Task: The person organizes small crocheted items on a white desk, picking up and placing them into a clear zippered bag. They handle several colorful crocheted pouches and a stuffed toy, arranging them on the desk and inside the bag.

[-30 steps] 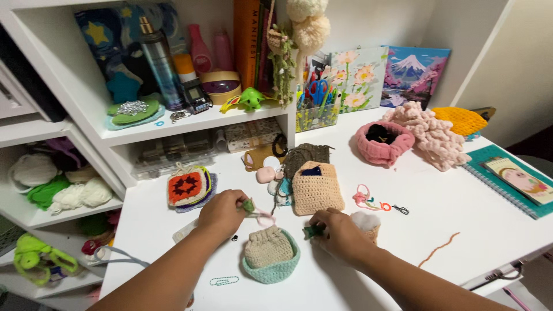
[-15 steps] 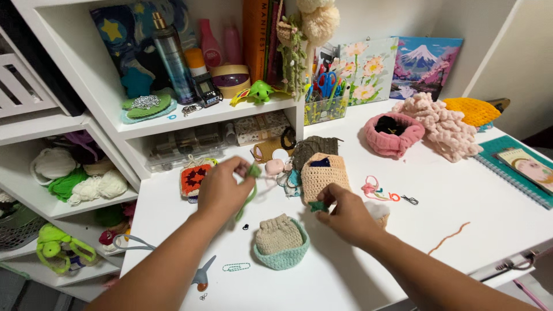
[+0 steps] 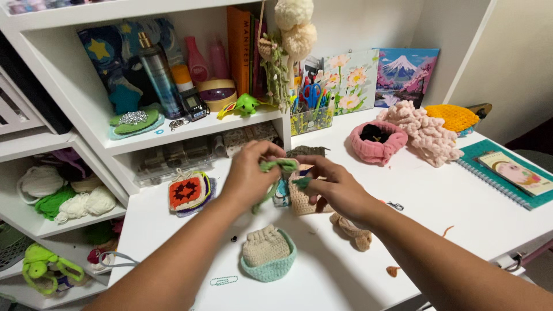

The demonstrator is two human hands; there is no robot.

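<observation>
Teal crochet basket (image 3: 271,268), pink bowl (image 3: 377,142)

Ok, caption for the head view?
Both hands, left and right, hold a green crocheted strip above the white desk.

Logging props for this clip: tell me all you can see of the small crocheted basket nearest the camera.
The teal crocheted basket is a low, round bowl of ribbed yarn, sitting upright on the white desk below both hands. A beige crocheted pouch with a gathered top fills it and rises above the rim. Neither the left hand nor the right hand touches it. A teal paper-clip chain lies apart, to its left.
</observation>
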